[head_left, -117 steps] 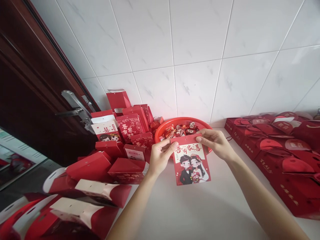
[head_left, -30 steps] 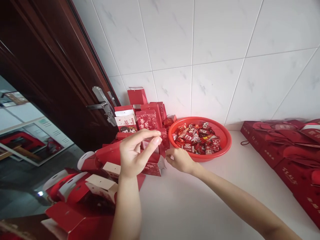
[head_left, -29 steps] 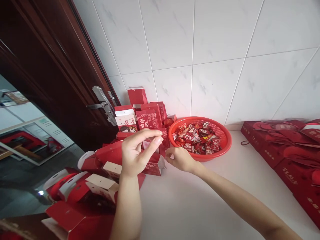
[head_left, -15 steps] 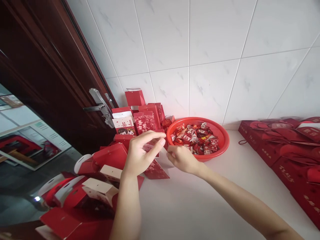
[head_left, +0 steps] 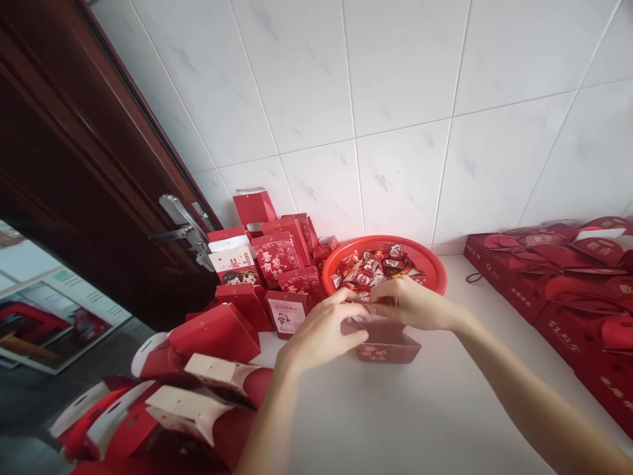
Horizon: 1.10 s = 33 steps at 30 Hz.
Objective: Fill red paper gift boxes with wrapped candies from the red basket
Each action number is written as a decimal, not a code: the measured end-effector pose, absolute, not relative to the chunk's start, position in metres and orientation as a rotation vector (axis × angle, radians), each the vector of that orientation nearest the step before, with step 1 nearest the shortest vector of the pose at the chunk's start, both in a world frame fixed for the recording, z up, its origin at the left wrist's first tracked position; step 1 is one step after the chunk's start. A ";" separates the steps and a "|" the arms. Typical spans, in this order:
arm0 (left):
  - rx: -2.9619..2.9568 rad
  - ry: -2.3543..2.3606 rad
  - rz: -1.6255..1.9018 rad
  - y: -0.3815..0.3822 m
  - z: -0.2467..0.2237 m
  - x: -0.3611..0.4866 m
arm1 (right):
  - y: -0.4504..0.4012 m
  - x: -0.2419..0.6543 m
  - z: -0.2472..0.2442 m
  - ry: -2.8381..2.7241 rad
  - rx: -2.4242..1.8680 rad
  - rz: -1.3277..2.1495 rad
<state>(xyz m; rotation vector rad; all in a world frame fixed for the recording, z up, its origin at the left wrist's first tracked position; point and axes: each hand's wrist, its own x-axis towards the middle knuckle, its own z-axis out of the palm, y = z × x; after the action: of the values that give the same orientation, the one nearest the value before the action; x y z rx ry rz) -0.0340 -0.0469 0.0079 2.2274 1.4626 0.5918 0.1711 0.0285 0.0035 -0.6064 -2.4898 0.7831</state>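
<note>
A small red cardboard gift box (head_left: 388,351) with pale lettering stands on the white table, its top open. My left hand (head_left: 319,330) has its thumb and fingers closed on the left side of this box. Over its back edge, my right hand (head_left: 418,305) is bent with curled fingers on the box; its fingertips are partly hidden. Just behind the hands sits a red plastic basket (head_left: 435,267) of wrapped candies (head_left: 368,267).
Folded red boxes (head_left: 274,257) stand against the tiled wall (head_left: 316,86). More red and cream boxes (head_left: 212,382) crowd the left front. Filled dark red cartons (head_left: 558,297) line the right side. A brown door (head_left: 99,165) with a metal handle (head_left: 180,227) is at left.
Both hands have moved right and toward me, and the gift box now stands between them in front of the basket. The view has shifted slightly.
</note>
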 end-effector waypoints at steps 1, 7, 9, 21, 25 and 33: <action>2.220 1.451 0.551 -0.045 0.006 -0.033 | 0.030 0.175 0.003 -2.507 -0.618 0.801; 2.097 1.434 0.499 -0.035 0.001 -0.032 | 0.036 0.199 0.003 -2.488 -0.668 0.955; 2.050 1.448 0.494 -0.035 0.002 -0.031 | 0.040 0.205 0.000 -2.465 -0.657 1.000; 1.969 1.485 0.444 -0.025 -0.006 -0.029 | 0.047 0.211 -0.005 -2.559 -0.629 1.166; 1.965 1.444 0.402 -0.024 -0.004 -0.028 | 0.045 0.211 -0.009 -2.645 -0.756 1.191; 1.932 1.352 0.422 -0.026 -0.002 -0.031 | 0.048 0.224 0.000 -2.525 -0.573 1.226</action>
<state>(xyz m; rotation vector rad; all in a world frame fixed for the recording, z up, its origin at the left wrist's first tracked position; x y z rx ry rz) -0.0311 -0.0263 -0.0020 1.9319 1.3520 0.4215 0.2237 0.0480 0.0005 -0.5731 -2.5252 1.2264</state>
